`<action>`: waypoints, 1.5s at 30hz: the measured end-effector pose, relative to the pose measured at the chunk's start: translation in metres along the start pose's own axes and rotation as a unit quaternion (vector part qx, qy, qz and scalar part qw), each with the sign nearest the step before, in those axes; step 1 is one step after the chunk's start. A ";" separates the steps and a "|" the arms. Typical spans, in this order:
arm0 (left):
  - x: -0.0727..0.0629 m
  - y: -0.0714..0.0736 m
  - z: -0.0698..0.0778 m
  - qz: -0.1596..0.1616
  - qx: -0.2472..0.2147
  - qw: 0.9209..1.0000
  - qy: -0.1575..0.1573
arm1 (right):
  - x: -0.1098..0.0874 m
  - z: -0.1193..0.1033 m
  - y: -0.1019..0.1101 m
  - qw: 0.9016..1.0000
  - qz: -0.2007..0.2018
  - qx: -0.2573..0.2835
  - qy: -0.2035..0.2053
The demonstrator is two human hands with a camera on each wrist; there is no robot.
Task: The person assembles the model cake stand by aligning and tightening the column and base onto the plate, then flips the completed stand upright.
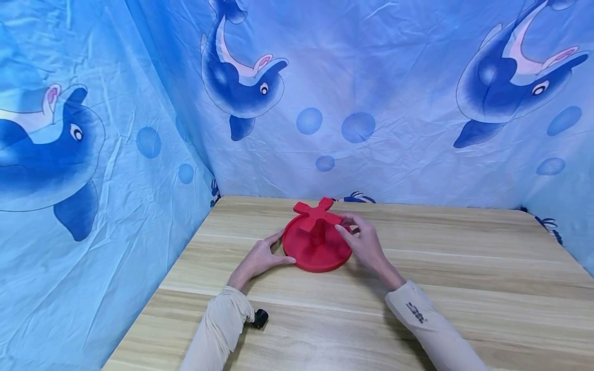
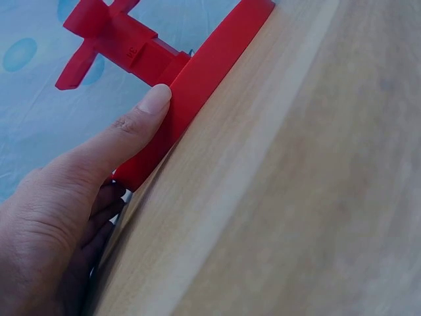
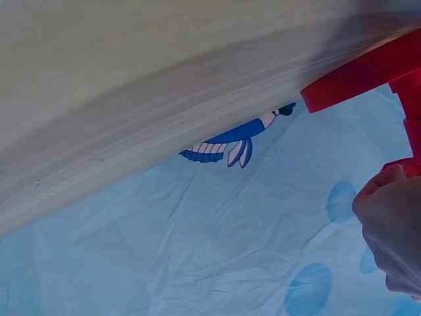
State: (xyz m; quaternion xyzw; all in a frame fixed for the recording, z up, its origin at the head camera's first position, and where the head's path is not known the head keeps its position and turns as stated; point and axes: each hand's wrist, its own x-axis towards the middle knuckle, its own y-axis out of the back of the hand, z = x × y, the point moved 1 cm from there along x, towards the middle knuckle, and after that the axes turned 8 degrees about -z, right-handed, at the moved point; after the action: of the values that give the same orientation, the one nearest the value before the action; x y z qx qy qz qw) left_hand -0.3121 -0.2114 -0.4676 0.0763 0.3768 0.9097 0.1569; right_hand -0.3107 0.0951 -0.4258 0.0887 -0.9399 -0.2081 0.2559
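Note:
A red round base with a low rim lies on the wooden table, and a short post rises from its middle. Atop the post sits a red cross-shaped piece with flared arms. My left hand holds the base at its left side, the thumb against the rim and the other fingers partly hidden behind it. My right hand pinches the right arm of the cross between thumb and fingers. In the right wrist view, the post and cross are cut off at the frame's edge.
The wooden table stretches out around the base. Behind and at the left hangs a blue curtain with dolphin prints, meeting the table's far edge. A small black object shows at the left sleeve's cuff.

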 end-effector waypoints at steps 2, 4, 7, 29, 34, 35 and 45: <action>0.000 0.000 0.000 -0.001 -0.001 1.000 0.005 | -0.001 -0.001 -0.001 1.000 -0.002 -0.001 -0.003; 0.000 0.000 0.000 -0.002 -0.005 1.000 0.007 | -0.001 -0.002 -0.001 1.000 -0.002 0.000 -0.005; -0.001 -0.001 0.000 -0.002 -0.009 1.000 0.008 | -0.002 -0.002 -0.002 1.000 0.000 -0.003 -0.003; 0.000 -0.001 0.001 0.003 -0.007 1.000 0.012 | -0.003 -0.006 -0.006 1.000 0.011 -0.015 0.018; -0.001 -0.001 0.001 0.003 -0.009 1.000 0.014 | -0.003 -0.008 -0.007 1.000 0.010 -0.020 0.015; -0.001 -0.002 0.001 0.003 -0.009 1.000 0.014 | -0.003 -0.009 -0.007 1.000 0.010 -0.019 0.014; 0.001 -0.003 0.001 0.003 -0.006 1.000 0.015 | -0.004 -0.011 -0.008 1.000 0.013 -0.027 0.001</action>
State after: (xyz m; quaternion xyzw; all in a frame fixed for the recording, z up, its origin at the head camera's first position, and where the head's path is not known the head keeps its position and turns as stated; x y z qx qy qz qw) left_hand -0.3117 -0.2087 -0.4690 0.0630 0.3730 0.9136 0.1494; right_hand -0.3009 0.0852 -0.4223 0.0694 -0.9347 -0.2298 0.2621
